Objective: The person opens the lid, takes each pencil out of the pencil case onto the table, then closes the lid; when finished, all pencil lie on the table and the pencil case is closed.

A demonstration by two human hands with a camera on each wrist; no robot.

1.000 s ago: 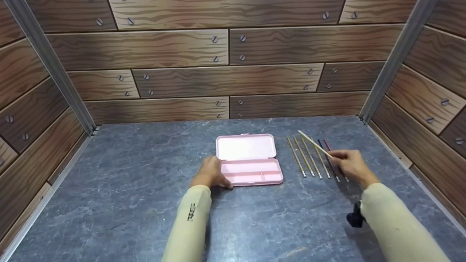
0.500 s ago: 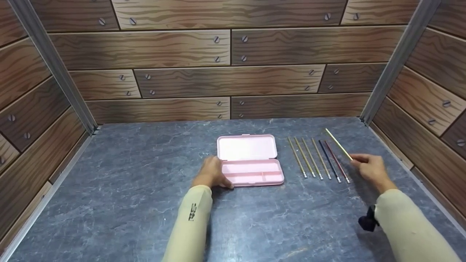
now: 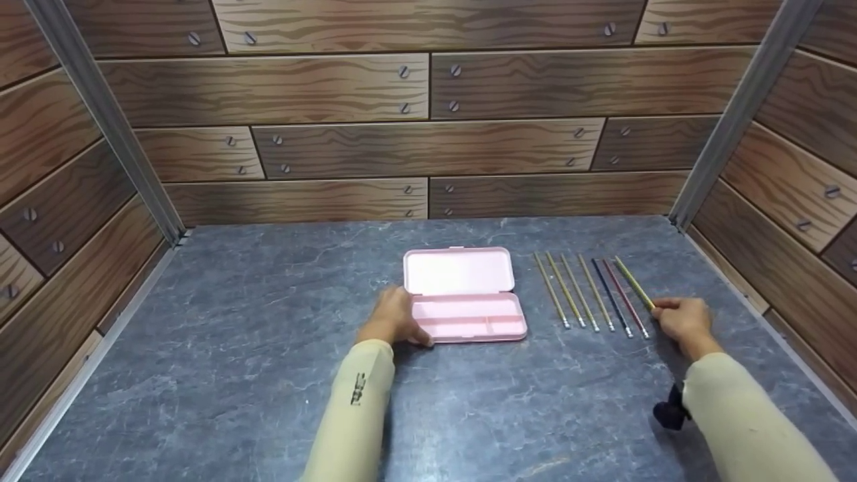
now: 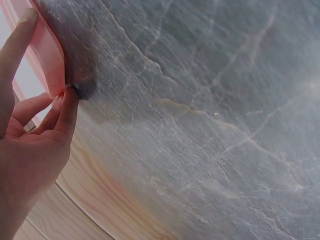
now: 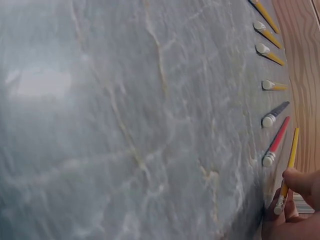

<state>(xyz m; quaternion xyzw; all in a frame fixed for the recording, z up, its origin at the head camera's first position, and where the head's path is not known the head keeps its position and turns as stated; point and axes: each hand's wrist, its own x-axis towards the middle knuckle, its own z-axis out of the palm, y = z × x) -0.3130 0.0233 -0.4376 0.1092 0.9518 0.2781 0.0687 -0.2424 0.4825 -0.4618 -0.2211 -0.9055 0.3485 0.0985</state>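
Observation:
My left hand (image 3: 393, 316) grips the left end of an open pink pencil case (image 3: 458, 270). In the left wrist view its thumb and fingers (image 4: 64, 117) hold the case's edge (image 4: 52, 62) from either side. The lid lies folded back, and the base shows one long compartment and two smaller ones. Between thumb and fingers my right hand (image 3: 684, 323) pinches a yellow pencil (image 3: 635, 282) near its eraser end. That pencil lies slanted, low over the table, just right of a red pencil (image 3: 626, 298). Its white eraser (image 5: 279, 209) shows below the thumb in the right wrist view.
Left of the red pencil lie a dark blue pencil (image 3: 612, 298) and several yellow pencils (image 3: 551, 290), roughly parallel, erasers toward me. The grey marbled table (image 3: 221, 348) is bounded by wood-patterned walls (image 3: 348, 147) at the back and sides.
My right hand has carried the yellow pencil from above the row to its right side, then lowered it beside the red pencil. My left hand has stayed on the case.

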